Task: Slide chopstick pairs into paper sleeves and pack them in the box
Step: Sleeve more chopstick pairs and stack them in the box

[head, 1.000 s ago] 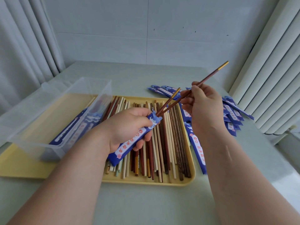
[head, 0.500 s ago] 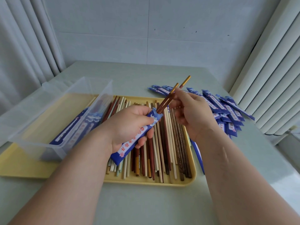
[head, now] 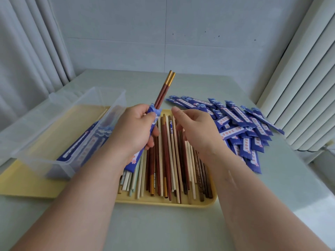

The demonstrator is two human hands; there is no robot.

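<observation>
My left hand [head: 134, 131] grips a blue paper sleeve [head: 153, 115] tilted upward over the yellow tray [head: 166, 202]. A pair of brown chopsticks with gold tips [head: 164, 89] sticks out of the sleeve's top, side by side. My right hand [head: 194, 131] hovers just right of the sleeve with relaxed fingers, holding nothing. Several loose chopsticks [head: 168, 160] in brown, red and cream lie in the tray below both hands. The clear plastic box [head: 59, 127] stands on the tray's left half, with a few filled blue sleeves inside.
A heap of empty blue sleeves [head: 241, 127] lies on the grey table right of the tray. Curtains hang at the far left and a white ribbed radiator stands at the right. Bare table shows in front of the tray.
The second chopstick went into the sleeve beside the first. My right hand let go and drew back. My left hand raised and tilted the sleeve more upright.
</observation>
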